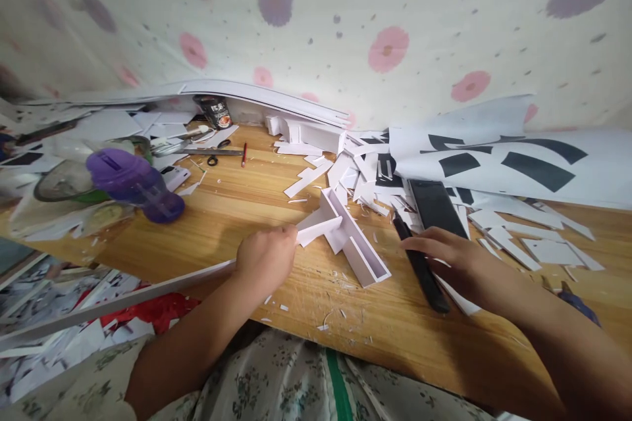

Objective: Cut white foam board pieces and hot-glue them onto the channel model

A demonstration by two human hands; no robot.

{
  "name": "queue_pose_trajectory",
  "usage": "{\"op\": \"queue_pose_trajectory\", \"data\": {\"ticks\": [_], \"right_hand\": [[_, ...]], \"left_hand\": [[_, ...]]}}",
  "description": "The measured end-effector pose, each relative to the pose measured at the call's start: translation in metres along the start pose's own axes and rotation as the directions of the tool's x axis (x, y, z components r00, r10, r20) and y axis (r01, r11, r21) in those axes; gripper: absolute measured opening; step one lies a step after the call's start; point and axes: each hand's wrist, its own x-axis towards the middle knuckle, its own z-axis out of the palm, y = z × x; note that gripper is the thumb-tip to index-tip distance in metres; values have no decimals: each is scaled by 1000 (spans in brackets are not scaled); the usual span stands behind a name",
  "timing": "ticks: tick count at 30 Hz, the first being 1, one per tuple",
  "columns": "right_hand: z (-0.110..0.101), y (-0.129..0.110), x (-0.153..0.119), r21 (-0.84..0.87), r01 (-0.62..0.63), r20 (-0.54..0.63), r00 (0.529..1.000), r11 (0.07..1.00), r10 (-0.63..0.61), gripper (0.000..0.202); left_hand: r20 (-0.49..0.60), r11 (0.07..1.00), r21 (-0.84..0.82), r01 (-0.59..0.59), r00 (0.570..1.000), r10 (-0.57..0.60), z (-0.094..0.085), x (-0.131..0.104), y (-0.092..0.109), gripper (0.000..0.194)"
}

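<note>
My left hand (266, 253) is closed around a long, narrow white board strip (182, 279). The strip runs from the lower left up to a white box-like letter shape (360, 253) made of thin upright walls. Its end stands between those walls. To the right of the shape, my right hand (449, 260) grips a black utility knife (425, 276), which lies slanted close to the tabletop. The knife's blade cannot be made out. Beyond that hand lies a flat black slab (437, 207), partly among white scraps.
White offcuts (348, 174) and printed paper sheets (513, 161) lie at the back. A purple bottle (133, 181), scissors (214, 152), a red pencil (244, 154) and a dark can (216, 112) stand or lie to the left. Pliers (575, 302) lie at right. A patterned curtain (316, 26) hangs behind.
</note>
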Motion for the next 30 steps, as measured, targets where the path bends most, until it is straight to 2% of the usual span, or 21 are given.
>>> {"op": "queue_pose_trajectory", "data": {"ticks": [2, 3, 5, 6, 8, 10, 12, 15, 17, 20, 22, 26, 30], "right_hand": [[-9, -6, 2, 160, -45, -161, 984, 986, 71, 34], [-13, -10, 4, 274, -59, -256, 958, 960, 132, 31], [-16, -22, 11, 550, -20, -422, 856, 835, 298, 25], [-16, -28, 16, 659, 35, -464, 805, 751, 370, 23], [-15, -40, 25, 767, 133, -498, 741, 628, 451, 21], [-12, -52, 33, 776, 155, -508, 727, 611, 462, 15], [-9, -60, 41, 717, 84, -500, 754, 692, 426, 6], [-2, -69, 54, 491, -61, -408, 865, 869, 291, 10], [5, -72, 65, 387, -64, -353, 911, 920, 212, 11], [18, -72, 81, 413, -51, -310, 931, 909, 193, 9], [28, -72, 87, 439, -86, -263, 940, 894, 219, 9], [42, -69, 90, 373, -196, -201, 937, 907, 285, 11], [49, -66, 90, 342, -209, -167, 946, 916, 278, 13]], "left_hand": [[-22, 1000, -20, -5, 1000, 4, 1, 0, 0, 25], [-26, 1000, -29, 0, 1000, -1, 1, 0, -1, 24], [-26, 999, -44, 13, 1000, -14, 1, 0, 0, 24], [-28, 999, -47, 21, 999, -23, 1, -1, 0, 24], [-41, 998, -52, 28, 999, -30, 1, -1, 1, 24], [-48, 998, -56, 31, 998, -33, 1, -1, 1, 24], [-49, 998, -60, 26, 998, -29, 1, -2, 2, 23], [-57, 998, -55, 24, 998, -27, 1, -1, 1, 22], [-67, 999, -50, 19, 998, -23, 1, -1, 1, 22], [-61, 998, -54, 11, 998, -14, 1, -1, 1, 22], [-53, 998, -58, 18, 998, -21, 1, -1, 1, 22], [-79, 999, -47, 2, 997, -5, 2, -1, 0, 21], [-105, 999, -43, -9, 994, 5, 6, 0, 0, 20]]}}
